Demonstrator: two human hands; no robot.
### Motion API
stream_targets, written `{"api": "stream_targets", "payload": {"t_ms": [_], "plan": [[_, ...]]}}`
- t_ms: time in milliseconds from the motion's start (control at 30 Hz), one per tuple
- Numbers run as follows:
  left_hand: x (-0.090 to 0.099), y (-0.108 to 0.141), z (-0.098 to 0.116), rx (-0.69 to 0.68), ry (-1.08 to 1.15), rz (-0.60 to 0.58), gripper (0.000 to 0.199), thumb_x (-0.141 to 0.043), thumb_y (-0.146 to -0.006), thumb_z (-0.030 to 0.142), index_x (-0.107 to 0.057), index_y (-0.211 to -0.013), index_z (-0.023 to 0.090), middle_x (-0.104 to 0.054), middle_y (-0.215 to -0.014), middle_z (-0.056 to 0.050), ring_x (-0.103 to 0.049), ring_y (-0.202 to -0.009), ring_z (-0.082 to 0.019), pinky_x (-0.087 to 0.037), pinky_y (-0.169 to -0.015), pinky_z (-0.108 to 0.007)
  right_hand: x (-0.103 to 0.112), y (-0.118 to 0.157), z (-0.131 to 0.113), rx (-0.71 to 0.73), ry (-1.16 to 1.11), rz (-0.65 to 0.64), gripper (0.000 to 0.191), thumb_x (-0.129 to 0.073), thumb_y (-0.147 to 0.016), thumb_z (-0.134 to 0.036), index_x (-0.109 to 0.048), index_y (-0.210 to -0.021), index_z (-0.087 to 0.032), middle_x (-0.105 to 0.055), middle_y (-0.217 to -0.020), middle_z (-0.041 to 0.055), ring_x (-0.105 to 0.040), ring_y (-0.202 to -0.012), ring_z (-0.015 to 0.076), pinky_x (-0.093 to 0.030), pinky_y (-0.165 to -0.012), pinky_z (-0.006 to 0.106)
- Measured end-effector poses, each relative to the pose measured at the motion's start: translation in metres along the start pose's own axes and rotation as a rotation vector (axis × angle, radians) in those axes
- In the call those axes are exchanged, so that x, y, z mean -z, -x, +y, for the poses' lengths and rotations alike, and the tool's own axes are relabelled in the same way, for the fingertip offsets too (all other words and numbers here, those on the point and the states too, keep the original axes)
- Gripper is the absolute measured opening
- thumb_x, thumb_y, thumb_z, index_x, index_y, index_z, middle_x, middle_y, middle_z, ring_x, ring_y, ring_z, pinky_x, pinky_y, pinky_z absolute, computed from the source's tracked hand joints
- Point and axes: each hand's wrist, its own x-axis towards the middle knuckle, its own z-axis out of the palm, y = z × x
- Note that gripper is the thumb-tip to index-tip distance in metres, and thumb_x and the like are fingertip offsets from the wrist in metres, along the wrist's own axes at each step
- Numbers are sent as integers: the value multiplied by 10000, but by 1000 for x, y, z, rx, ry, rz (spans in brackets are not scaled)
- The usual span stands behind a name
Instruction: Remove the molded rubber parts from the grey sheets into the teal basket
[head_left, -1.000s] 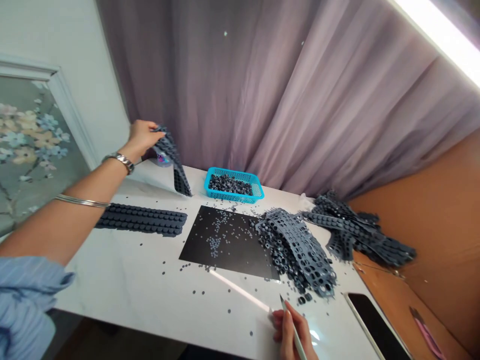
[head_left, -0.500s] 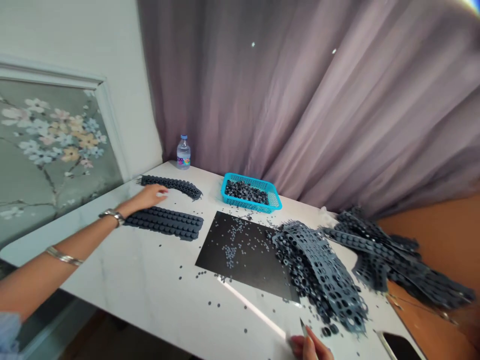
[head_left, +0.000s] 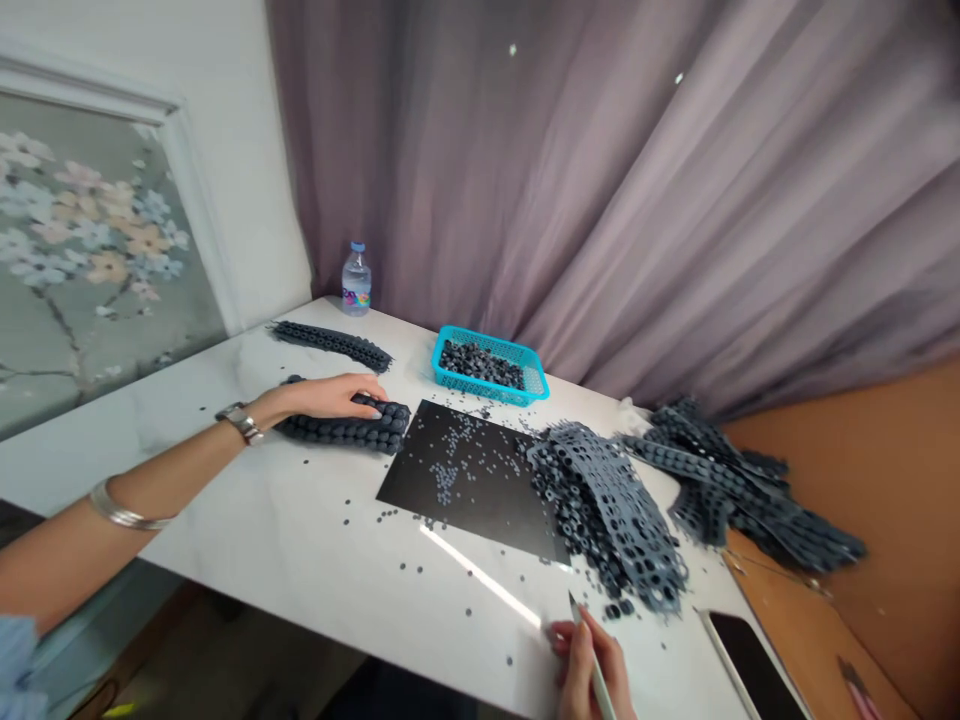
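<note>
My left hand (head_left: 337, 396) is closed over a dark grey moulded sheet with rows of round bumps (head_left: 364, 434), gripping its far side; the sheet looks bent up lengthwise under my fingers. Near the front edge of the table, my right hand (head_left: 596, 660) holds a slim pen-like tool (head_left: 602, 690) with a pale handle and a dark pointed tip, which points away from me. Left of centre lies a black mat (head_left: 487, 515) strewn with small grey discs. Punched grey sheets (head_left: 607, 490) rest on a heap of small black rings (head_left: 566, 505) at its right.
A blue basket (head_left: 491, 391) of small black parts stands at the back, and a water bottle (head_left: 356, 282) in the far corner. Another bumpy strip (head_left: 330, 342) lies behind my left hand. More dark sheets (head_left: 750, 490) and a phone (head_left: 750, 655) are on the right.
My left hand has moved right and nearer, from between the two strips onto the nearer sheet, and has gripped it. My right hand still holds the tool. The view has shifted slightly.
</note>
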Motion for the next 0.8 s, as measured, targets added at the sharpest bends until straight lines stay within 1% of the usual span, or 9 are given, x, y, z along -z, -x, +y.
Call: {"api": "stream_targets", "payload": {"t_ms": [67, 133, 267, 367, 433, 500, 633, 700, 800], "plan": [[0, -14, 24, -76, 18, -40, 377, -535, -883, 466, -669, -1146, 232, -673, -1181, -53, -617, -1056, -194, -443, -934, -293, 3, 0, 0, -11, 28, -42, 559, -508, -827, -682, -652, -1042, -187, -716, -784, 50, -653, -678, 193, -498, -619, 278], [-10, -39, 49, -150, 25, -71, 386, -536, -877, 475, -672, -1152, 240, -681, -1198, -56, -618, -1065, -201, -444, -919, -292, 6, 0, 1, -24, 13, -85, 559, -504, -835, -673, -645, -1057, -179, -720, -819, 54, -662, -701, 189, -509, -640, 274], [-54, -94, 92, -282, -7, -112, 348, -536, -879, 454, -692, -1125, 265, -719, -1136, -35, -644, -991, -192, -462, -848, -283, 13, 0, -2, -38, -5, -96, 544, -514, -854, -635, -657, -1071, -157, -699, -767, 36, -616, -586, 151, -512, -603, 267], [-92, -115, 109, -306, -78, -46, 361, -531, -886, 415, -675, -1162, 232, -712, -1134, -66, -633, -1031, -206, -452, -876, -304, 19, -2, -5, -33, -69, -124, 539, -534, -856, -610, -669, -1079, -138, -706, -801, 51, -617, -552, 144, -524, -584, 273], [-114, -115, 115, -292, -129, 41, 397, -490, -909, 390, -631, -1227, 198, -675, -1204, -106, -592, -1126, -240, -427, -942, -361, 24, -5, -6, -22, -105, -145, 510, -537, -869, -585, -675, -1071, -138, -724, -875, 75, -645, -576, 150, -540, -609, 285], [-131, -106, 120, -292, -165, 107, 398, -443, -935, 351, -601, -1260, 185, -629, -1286, -125, -546, -1207, -252, -391, -1011, -403, 26, -11, -8, -13, -117, -170, 473, -537, -885, -553, -669, -1084, -144, -735, -944, 91, -671, -616, 159, -557, -651, 300], [-160, -84, 129, -317, -200, 145, 397, -397, -963, 312, -573, -1293, 179, -564, -1396, -133, -484, -1312, -254, -307, -1117, -435, 20, -36, -22, 27, -72, -213, 435, -554, -899, -494, -654, -1130, -139, -740, -1039, 125, -722, -781, 208, -585, -740, 339], [-173, -77, 133, -315, -256, 163, 423, -401, -967, 329, -541, -1336, 177, -510, -1453, -154, -445, -1357, -284, -278, -1136, -475, 9, -55, -33, 127, 13, -264, 411, -553, -905, -471, -673, -1124, -144, -746, -1046, 126, -732, -803, 221, -592, -744, 347], [-185, -71, 139, -309, -407, 199, 453, -415, -967, 356, -516, -1370, 175, -448, -1498, -179, -397, -1394, -330, -255, -1142, -519, -14, -87, -49, 389, 159, -398, 315, -552, -922, -414, -723, -1065, -192, -761, -1019, 88, -734, -869, 225, -585, -820, 359]]}}
